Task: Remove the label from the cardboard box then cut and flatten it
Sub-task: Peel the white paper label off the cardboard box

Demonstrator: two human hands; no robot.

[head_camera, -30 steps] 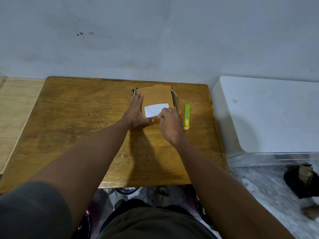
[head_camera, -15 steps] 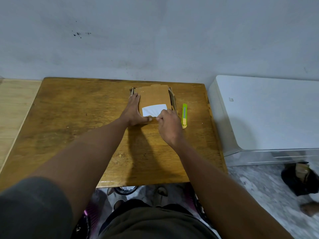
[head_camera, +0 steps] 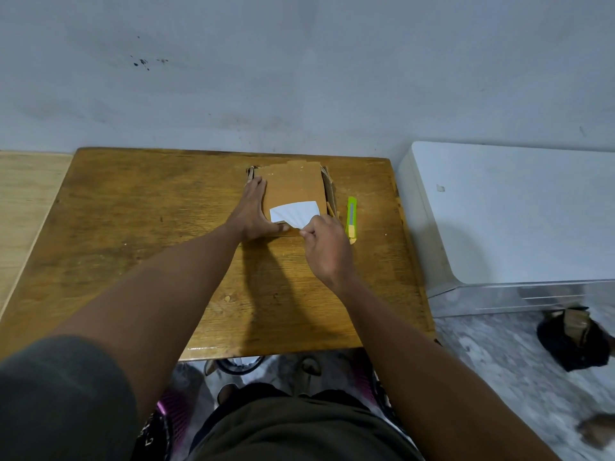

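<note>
- Near the far edge of the wooden counter [head_camera: 133,227] lies the cardboard box [head_camera: 293,188], its white label [head_camera: 294,212] facing up.
- Left hand [head_camera: 253,214] rests flat, fingers released, pressing the box's left side.
- Right hand [head_camera: 324,244] has its fingers pinched on the label's near right corner.
- Just right of the box lies a green utility knife [head_camera: 351,221].

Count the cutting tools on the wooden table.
1: a green utility knife lies on the table, just right of the cardboard box, beside the right hand. None seems hidden.
</note>
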